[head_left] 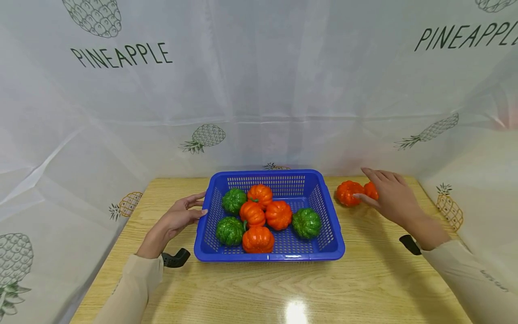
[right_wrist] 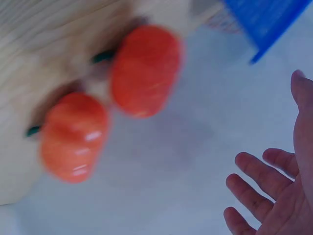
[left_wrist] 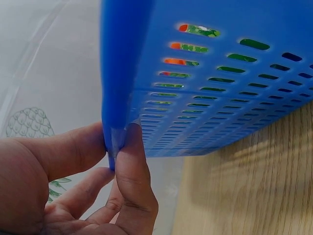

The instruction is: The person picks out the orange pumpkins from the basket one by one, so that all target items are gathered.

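A blue plastic basket (head_left: 269,257) with slotted walls stands on the table, holding several orange pumpkins (head_left: 258,240) and three green pumpkins (head_left: 306,223). My left hand (head_left: 183,215) pinches the basket's left rim between thumb and fingers, as the left wrist view shows closely. To the right of the basket lie two loose orange pumpkins (head_left: 349,193), each with a green stem in the right wrist view. Above them hovers my right hand (head_left: 390,197), fingers spread and nothing in it. It partly covers the farther right pumpkin (right_wrist: 74,137) in the head view.
A wood-grain table (head_left: 259,288) carries everything. Behind and at both sides hangs a pale cloth (head_left: 263,90) printed with pineapples, close along the table's back edge. Black wrist devices (head_left: 176,258) sit at both wrists.
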The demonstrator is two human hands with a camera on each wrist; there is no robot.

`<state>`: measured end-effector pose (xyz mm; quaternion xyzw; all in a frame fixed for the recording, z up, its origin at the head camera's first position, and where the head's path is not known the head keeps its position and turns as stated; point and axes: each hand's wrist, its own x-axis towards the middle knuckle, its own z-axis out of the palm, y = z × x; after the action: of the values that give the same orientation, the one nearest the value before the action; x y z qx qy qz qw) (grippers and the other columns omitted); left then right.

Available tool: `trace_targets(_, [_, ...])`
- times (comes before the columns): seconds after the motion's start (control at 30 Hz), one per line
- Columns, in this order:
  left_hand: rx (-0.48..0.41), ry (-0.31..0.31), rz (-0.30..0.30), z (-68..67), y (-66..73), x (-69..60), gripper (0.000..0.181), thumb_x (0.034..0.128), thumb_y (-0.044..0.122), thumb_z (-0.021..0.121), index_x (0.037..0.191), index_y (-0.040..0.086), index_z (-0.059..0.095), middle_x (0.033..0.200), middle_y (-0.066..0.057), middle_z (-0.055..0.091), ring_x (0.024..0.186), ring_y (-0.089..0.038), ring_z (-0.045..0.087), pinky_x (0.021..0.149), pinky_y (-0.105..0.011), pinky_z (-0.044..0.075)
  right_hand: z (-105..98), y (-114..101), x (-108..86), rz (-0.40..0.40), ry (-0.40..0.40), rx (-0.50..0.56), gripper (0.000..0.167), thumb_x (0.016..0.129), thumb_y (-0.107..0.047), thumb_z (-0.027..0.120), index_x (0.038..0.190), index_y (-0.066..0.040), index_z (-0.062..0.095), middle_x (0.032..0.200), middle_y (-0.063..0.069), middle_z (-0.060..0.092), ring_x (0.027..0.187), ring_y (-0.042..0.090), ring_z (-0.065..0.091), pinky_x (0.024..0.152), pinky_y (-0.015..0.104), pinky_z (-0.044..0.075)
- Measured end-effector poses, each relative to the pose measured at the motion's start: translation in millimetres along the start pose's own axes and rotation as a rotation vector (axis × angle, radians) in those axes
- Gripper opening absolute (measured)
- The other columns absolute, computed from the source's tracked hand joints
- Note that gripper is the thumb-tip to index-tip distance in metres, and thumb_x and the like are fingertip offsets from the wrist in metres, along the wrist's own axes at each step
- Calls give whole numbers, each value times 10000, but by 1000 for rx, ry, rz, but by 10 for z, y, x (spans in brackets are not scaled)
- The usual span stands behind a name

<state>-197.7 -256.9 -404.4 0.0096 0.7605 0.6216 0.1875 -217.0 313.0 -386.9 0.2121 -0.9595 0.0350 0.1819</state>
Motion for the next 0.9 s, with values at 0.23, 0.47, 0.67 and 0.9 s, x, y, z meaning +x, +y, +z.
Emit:
trace_targets(0.23, [4, 13, -5, 0, -3, -19, 693, 1065, -16, 571, 1673, -5, 239, 1531, -332, 390, 888, -100, 701, 839, -296, 602, -50, -480, 198, -227, 119, 38, 823, 938, -520, 751, 1524, 12, 528, 1413, 247, 631, 1264, 462, 578, 1091, 624, 428])
trace_targets(0.47, [1, 12, -7, 0, -7, -1, 697, 1069, -1, 576, 1676, 4, 236, 1552, -336, 379, 911, -103, 693, 849, -307, 599, -50, -878, 344, -392, 73, 37, 861, 1032, -692, 459, 1553, -7, 507, 1463, 203, 617, 1305, 418, 577, 1113, 597, 446])
trace_targets(0.67, [-3, 16, -10, 6, -9, 6, 690, 1069, -2, 576, 1674, 3, 244, 1553, -335, 383, 918, -106, 691, 841, -301, 599, -45, -1140, 450, -452, -36, 9, 873, 1018, -689, 499, 1587, -26, 470, 1551, 189, 552, 1393, 404, 536, 1177, 591, 403])
trace_targets(0.9, [-6, 19, -13, 9, -2, 8, 693, 1072, 6, 577, 1678, 14, 242, 1562, -330, 377, 920, -107, 690, 829, -285, 596, -4, -1297, 560, -516, -69, -7, 887, 960, -615, 680, 1601, -44, 457, 1596, 160, 511, 1418, 383, 524, 1188, 569, 401])
